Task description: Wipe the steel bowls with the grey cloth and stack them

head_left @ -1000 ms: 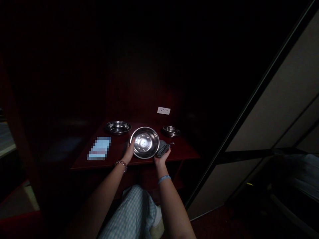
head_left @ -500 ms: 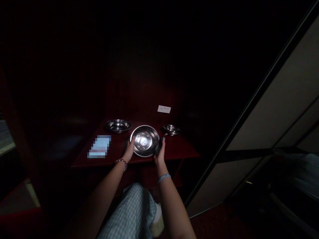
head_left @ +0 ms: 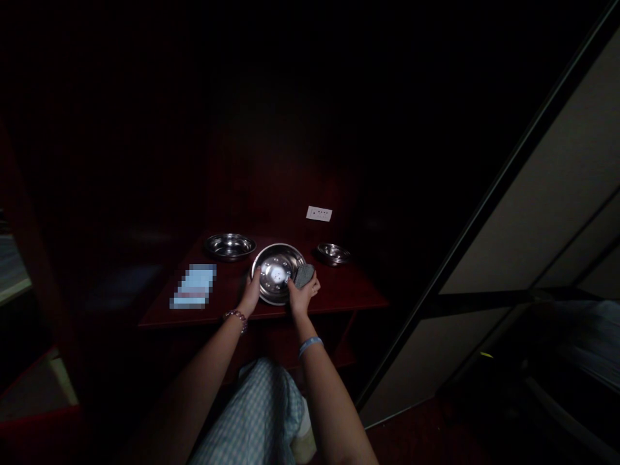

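Note:
A shiny steel bowl [head_left: 275, 276] is tilted toward me near the front of the dark red table, its inside showing. My left hand [head_left: 252, 289] grips its left rim, thumb over the edge. In my right hand [head_left: 302, 294] is a grey scouring pad [head_left: 305, 276], which lies across the bowl's right rim; whether the pad presses on the metal I cannot tell. My right thumb points into the bowl, and the other fingers wrap round the pad's outer side.
A wide steel bowl [head_left: 230, 246] stands at the back left of the table [head_left: 349, 292]. Small stacked steel bowls [head_left: 332, 253] sit at the back right. A pixelated pale blue patch [head_left: 194, 285] lies on the left. A white socket plate [head_left: 319, 214] is on the back wall.
My right hand has moved left from the bowl's outer right side to its right rim, turning the scouring pad's grey face into view. My left hand stays on the left rim.

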`<state>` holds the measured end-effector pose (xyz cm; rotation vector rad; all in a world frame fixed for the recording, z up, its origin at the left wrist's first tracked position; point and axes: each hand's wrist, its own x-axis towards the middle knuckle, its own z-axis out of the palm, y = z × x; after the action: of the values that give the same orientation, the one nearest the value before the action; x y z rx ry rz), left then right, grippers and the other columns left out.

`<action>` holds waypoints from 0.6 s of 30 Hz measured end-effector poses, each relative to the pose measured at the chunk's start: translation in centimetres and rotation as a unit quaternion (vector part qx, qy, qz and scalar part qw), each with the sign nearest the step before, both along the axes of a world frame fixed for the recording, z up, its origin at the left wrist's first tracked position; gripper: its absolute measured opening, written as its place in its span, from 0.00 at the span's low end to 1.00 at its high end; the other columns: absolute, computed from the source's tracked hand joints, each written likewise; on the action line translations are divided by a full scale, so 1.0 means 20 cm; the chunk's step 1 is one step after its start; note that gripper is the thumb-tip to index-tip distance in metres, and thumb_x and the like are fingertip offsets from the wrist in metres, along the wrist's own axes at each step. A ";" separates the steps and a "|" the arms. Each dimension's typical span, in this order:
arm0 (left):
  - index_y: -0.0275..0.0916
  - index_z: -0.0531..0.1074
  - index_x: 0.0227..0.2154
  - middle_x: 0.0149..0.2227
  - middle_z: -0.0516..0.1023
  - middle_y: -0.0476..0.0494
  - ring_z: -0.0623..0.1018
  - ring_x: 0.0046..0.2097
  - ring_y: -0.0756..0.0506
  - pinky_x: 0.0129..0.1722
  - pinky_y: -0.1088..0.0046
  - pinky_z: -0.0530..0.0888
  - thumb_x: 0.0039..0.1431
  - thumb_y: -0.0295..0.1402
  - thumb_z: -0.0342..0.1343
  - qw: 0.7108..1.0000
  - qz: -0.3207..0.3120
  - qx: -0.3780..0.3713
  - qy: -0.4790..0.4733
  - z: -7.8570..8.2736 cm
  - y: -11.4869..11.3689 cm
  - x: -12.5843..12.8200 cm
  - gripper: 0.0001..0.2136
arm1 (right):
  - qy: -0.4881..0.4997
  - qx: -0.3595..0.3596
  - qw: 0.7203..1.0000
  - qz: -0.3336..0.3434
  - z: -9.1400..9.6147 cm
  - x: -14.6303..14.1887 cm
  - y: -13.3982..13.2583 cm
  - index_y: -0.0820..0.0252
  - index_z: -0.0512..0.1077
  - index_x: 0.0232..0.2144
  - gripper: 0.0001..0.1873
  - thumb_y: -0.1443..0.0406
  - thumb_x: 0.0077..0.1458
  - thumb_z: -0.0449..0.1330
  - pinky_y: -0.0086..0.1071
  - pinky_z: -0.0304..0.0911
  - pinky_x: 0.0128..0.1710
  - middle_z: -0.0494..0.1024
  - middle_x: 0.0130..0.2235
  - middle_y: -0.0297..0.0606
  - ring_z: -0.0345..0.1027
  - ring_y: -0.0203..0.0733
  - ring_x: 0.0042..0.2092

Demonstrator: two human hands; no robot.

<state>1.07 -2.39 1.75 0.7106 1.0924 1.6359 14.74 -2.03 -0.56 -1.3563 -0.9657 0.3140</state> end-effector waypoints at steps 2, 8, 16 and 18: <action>0.35 0.75 0.50 0.53 0.81 0.33 0.77 0.60 0.38 0.64 0.57 0.69 0.67 0.38 0.54 1.000 -0.001 0.005 0.006 0.00 0.00 0.00 0.15 | 0.004 0.034 0.999 -0.001 0.01 -0.01 -0.01 0.65 0.56 0.65 0.49 0.64 0.41 0.69 0.49 0.56 0.64 0.65 0.62 0.59 0.61 0.60 0.63; 0.35 0.74 0.50 0.55 0.80 0.33 0.76 0.61 0.39 0.65 0.58 0.67 0.67 0.38 0.54 1.000 -0.009 0.007 0.020 0.00 0.00 0.00 0.15 | 0.126 0.035 0.991 0.006 0.04 -0.02 -0.05 0.57 0.63 0.56 0.32 0.63 0.48 0.64 0.38 0.68 0.50 0.80 0.49 0.45 0.77 0.49 0.47; 0.36 0.74 0.51 0.57 0.78 0.32 0.75 0.62 0.36 0.66 0.55 0.66 0.65 0.40 0.57 1.000 -0.008 0.000 0.018 -0.05 0.04 0.00 0.17 | 0.376 0.113 0.917 0.063 0.01 0.08 0.02 0.54 0.70 0.42 0.14 0.56 0.56 0.53 0.36 0.71 0.48 0.82 0.39 0.33 0.77 0.42 0.43; 0.36 0.74 0.52 0.57 0.78 0.32 0.74 0.63 0.37 0.67 0.55 0.65 0.64 0.41 0.57 1.000 -0.007 0.003 0.019 -0.07 0.05 0.00 0.18 | 0.433 0.137 0.882 0.126 0.01 0.11 0.04 0.54 0.71 0.40 0.16 0.54 0.57 0.49 0.38 0.72 0.49 0.83 0.37 0.32 0.78 0.41 0.41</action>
<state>0.98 -1.38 0.44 0.7527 1.1079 1.6202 16.92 -1.27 -0.31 -0.6886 -0.3909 0.8626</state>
